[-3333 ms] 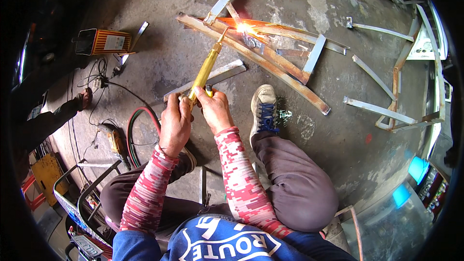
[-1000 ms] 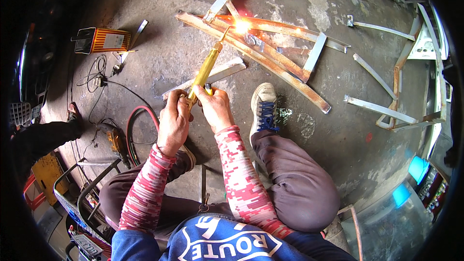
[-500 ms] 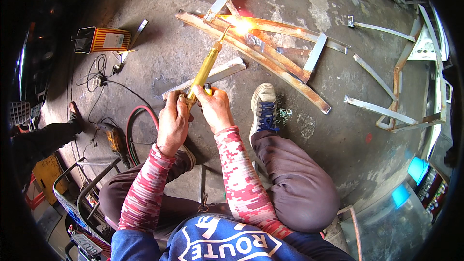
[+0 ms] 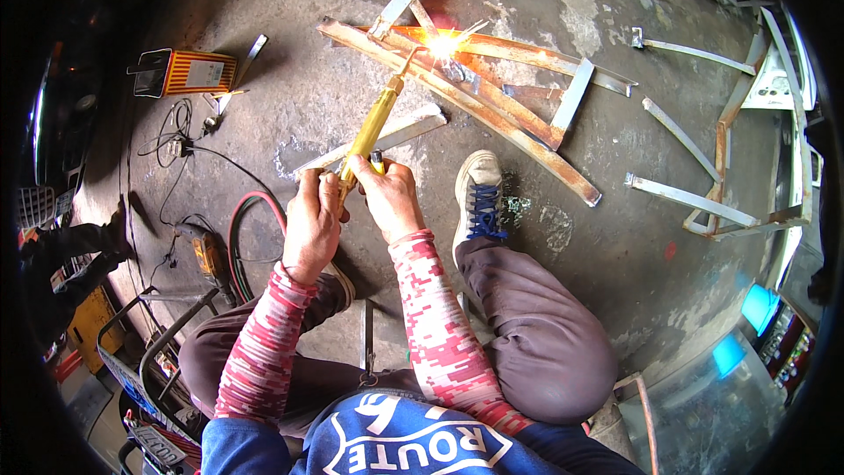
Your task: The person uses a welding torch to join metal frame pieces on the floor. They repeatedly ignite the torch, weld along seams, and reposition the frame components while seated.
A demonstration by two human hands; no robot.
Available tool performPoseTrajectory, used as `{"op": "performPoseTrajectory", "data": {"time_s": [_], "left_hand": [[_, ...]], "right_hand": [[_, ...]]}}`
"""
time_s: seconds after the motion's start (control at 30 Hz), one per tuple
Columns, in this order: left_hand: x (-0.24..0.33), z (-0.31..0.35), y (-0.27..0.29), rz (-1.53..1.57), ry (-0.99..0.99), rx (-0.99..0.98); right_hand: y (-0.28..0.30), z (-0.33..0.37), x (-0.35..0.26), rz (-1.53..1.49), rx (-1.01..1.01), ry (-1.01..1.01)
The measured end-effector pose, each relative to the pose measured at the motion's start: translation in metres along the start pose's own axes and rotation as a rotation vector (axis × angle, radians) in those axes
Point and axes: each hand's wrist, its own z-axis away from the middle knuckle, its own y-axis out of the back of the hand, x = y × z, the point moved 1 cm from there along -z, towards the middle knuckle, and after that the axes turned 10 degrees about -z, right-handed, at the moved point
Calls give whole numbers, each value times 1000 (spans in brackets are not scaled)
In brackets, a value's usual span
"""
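My left hand [image 4: 313, 224] is closed around the lower end of a brass-yellow gas torch [image 4: 376, 119], at its valve. My right hand [image 4: 391, 198] is closed on the torch's rear end too, thumb along it. A small black-tipped, lighter-like thing [image 4: 378, 161] pokes out of the right hand. The torch's thin bent nozzle points away from me, its tip beside a bright glare [image 4: 444, 44] with sparks. That glare sits on a rusty metal frame [image 4: 492, 119] of angled bars lying on the floor. The metal right under the glare is washed out.
Loose metal bars [image 4: 413, 126] lie just beyond my hands. At left are a striped tin [image 4: 200, 72], cables, a power drill-like tool [image 4: 209, 257] and a red hose [image 4: 237, 215]. Another metal frame [image 4: 721, 158] is at right. A person's leg [image 4: 88, 246] shows at far left.
The torch has shifted very slightly left, and sparks now spray from the glare to the upper right. At far left the other person's leg and foot have moved. Both hands keep their grip.
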Motion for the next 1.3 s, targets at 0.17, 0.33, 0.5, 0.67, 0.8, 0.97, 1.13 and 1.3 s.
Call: {"op": "performPoseTrajectory", "data": {"time_s": [0.17,0.33,0.5,0.67,0.8,0.97,1.13,1.3], "left_hand": [[-1,0,-1,20,-3,12],[0,0,1,1,18,-14],[4,2,2,43,-15,-13],[5,2,3,31,9,-21],[4,3,3,40,29,-36],[4,2,3,57,-2,-17],[3,2,2,49,-16,-9],[1,2,2,53,-10,-23]], "right_hand": [[0,0,0,19,1,23],[-3,0,0,-10,4,46],[-1,1,-1,-14,0,35],[1,0,0,15,-3,-1],[1,-1,2,29,0,-1],[0,-2,3,8,0,12],[0,-2,2,50,26,-21],[0,-1,1,45,16,8]]}}
